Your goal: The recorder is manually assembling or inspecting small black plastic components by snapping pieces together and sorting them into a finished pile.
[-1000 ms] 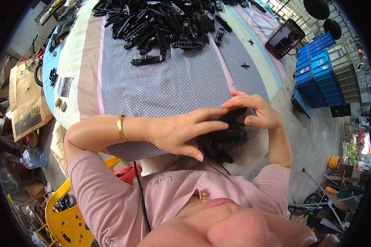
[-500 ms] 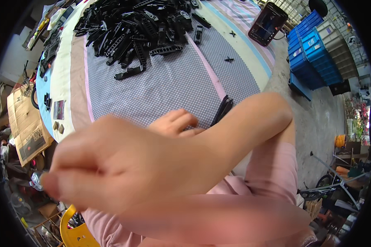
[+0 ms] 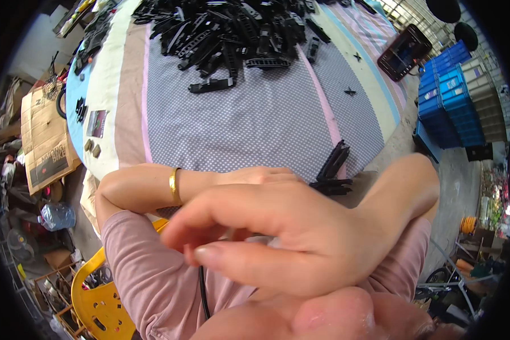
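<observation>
Since the curled right hand (image 3: 300, 235) hides most of the left hand (image 3: 260, 175), I can't tell if either's fingers hold anything. Black plastic pieces (image 3: 335, 159) sit by the surface's (image 3: 221, 130) near edge; one careless bump could spill them.

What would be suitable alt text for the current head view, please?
A person's curled right hand is raised near the camera, partly hiding the left hand at the near edge of a striped, dotted tablecloth. Black parts lie to the right; a large heap of black slotted parts lies farther back.
</observation>
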Demonstrator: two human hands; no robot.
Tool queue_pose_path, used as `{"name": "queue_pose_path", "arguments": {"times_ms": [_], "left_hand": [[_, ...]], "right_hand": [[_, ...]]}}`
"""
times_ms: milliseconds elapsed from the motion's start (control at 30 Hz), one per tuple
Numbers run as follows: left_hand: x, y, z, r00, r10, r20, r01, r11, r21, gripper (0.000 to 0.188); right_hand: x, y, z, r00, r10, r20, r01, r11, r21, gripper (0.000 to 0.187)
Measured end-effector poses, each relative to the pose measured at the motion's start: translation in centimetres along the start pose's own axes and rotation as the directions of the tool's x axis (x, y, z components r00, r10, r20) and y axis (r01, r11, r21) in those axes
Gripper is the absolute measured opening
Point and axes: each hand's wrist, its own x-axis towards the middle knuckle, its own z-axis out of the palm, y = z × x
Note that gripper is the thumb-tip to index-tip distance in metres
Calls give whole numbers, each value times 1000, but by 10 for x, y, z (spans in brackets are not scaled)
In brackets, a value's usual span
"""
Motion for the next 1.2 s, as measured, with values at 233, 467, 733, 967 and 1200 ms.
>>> {"name": "queue_pose_path", "arguments": {"times_ms": [233, 467, 733, 967, 1200], "left_hand": [[-10, -14, -12, 986, 76, -147, -12, 919, 395, 24], [-13, -60, -63, 805, -263, -532, 583, 521, 624, 36], [-21, -88, -58, 834, -305, -459, 550, 508, 663, 49], [-15, -85, -62, 852, -259, -456, 519, 541, 662, 37], [-15, -82, -60, 868, -247, -431, 489, 577, 654, 32]], "right_hand": [[45, 4, -129, 940, -308, -146, 20, 478, -878, 23], [73, 60, -348, 852, -425, -307, -235, 215, -948, 46], [73, 92, -307, 865, -409, -291, -244, 164, -956, 39], [60, 105, -234, 820, -503, -274, -233, 144, -962, 23], [52, 53, -231, 907, -299, -297, -217, 271, -938, 26]]}}
